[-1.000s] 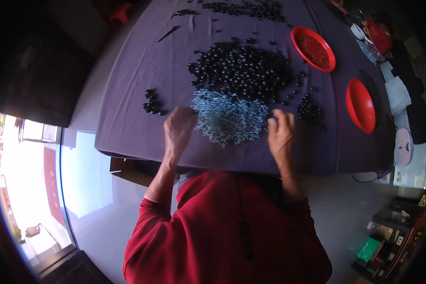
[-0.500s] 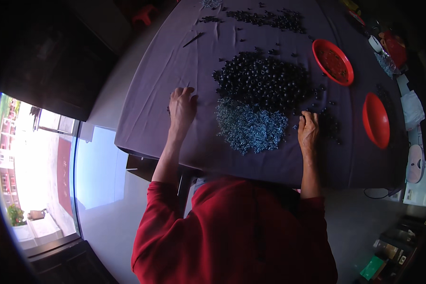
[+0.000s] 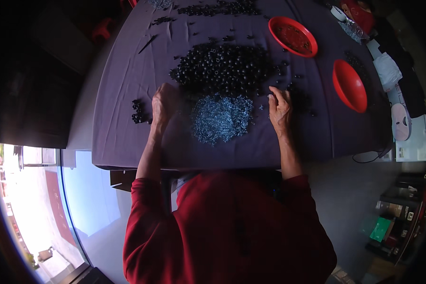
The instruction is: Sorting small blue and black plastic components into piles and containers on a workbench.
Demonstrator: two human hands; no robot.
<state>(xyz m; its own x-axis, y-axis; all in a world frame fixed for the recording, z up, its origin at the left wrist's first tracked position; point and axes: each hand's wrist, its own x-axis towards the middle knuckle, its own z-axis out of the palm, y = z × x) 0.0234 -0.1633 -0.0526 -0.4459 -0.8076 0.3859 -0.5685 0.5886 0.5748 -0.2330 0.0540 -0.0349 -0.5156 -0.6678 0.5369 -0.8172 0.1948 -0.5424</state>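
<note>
On the near side of the bench (image 3: pixel 265 154), the person's two hands hang either side of a heap of small blue-grey pieces (image 3: pixel 222 119). The left hand (image 3: pixel 160 105) is loosely curled and blurred, its fingers bent inward; whether it grips anything I cannot tell. Just beside it, toward the left, sits a little cluster of black beads (image 3: pixel 137 111). The right hand (image 3: pixel 280 108) has its fingers half bent and its thumb near the forefinger (something tiny could be hidden there; I cannot tell). A few dark pieces (image 3: pixel 307 100) lie in shadow to its right.

Directly beyond the blue-grey heap, and touching it, spreads a larger mound of round black beads (image 3: pixel 222 66). Farther right are a red dish (image 3: pixel 314 47) with small bits inside and a tilted-looking red bowl (image 3: pixel 349 86). A slim dark tool (image 3: pixel 147 44) lies to the far left, and a long scatter of black pieces (image 3: pixel 220 8) crosses the far end.
</note>
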